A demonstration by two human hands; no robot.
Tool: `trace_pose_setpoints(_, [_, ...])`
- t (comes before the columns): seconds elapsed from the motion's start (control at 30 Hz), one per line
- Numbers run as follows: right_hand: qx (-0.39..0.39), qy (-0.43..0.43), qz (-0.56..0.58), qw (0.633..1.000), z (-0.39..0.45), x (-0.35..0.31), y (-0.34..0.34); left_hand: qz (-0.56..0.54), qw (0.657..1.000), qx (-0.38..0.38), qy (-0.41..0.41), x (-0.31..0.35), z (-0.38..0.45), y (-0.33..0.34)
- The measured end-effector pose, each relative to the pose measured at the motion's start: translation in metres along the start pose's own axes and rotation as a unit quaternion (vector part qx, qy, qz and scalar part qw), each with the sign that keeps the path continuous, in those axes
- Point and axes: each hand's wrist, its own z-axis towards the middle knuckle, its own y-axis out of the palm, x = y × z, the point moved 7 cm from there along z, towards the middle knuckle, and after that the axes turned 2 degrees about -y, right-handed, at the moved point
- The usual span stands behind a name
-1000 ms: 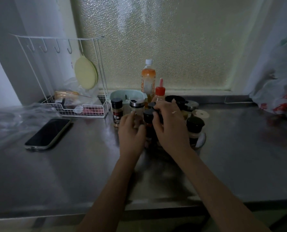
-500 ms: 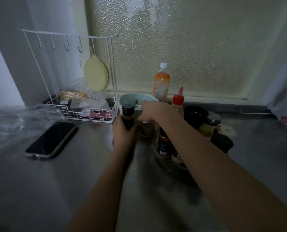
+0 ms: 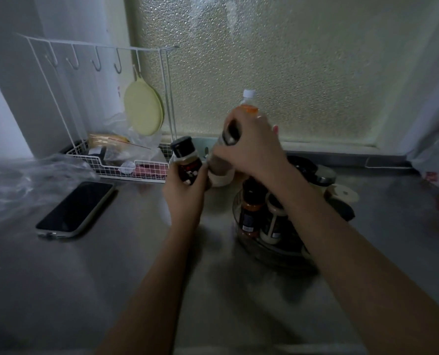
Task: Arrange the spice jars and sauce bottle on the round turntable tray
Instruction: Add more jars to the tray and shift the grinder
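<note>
My left hand (image 3: pixel 186 192) grips a small black-capped spice jar (image 3: pixel 186 160), lifted off the counter and tilted left. My right hand (image 3: pixel 251 149) holds a taller silver-topped shaker jar (image 3: pixel 221 165), also raised and tilted. Both jars hang left of the round clear turntable tray (image 3: pixel 267 248), which carries several jars, among them an orange-filled jar (image 3: pixel 250 213) and a white-based jar (image 3: pixel 273 224). The sauce bottle is hidden behind my right hand. An orange drink bottle (image 3: pixel 249 102) stands at the back by the window.
A phone (image 3: pixel 76 208) lies on the steel counter at left, beside clear plastic wrap (image 3: pixel 21 180). A white wire rack (image 3: pixel 126 165) with hooks and a yellow disc stands at back left. A plastic bag (image 3: pixel 436 160) sits at far right.
Both hands left the tray, reached left and each took a jar. Now both jars are lifted off the counter and tilted. The view has shifted closer.
</note>
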Motion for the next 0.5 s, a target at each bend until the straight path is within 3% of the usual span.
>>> trace_pose_setpoints(0.13, [0.07,0.041,0.069,0.994,-0.008,0.016,-0.051,-0.111,0.984,-0.138,-0.001,0.017,-0.019,0.025])
trace_pose_setpoints(0.23, [0.122,0.067,0.104,0.985,-0.023,0.03,-0.082,-0.089,0.971,-0.223,-0.002,0.022,-0.034,0.042])
trace_pose_setpoints(0.5, [0.215,0.098,0.134,0.962,-0.065,0.055,-0.127,-0.033,0.936,-0.351,-0.012,0.012,-0.047,0.057])
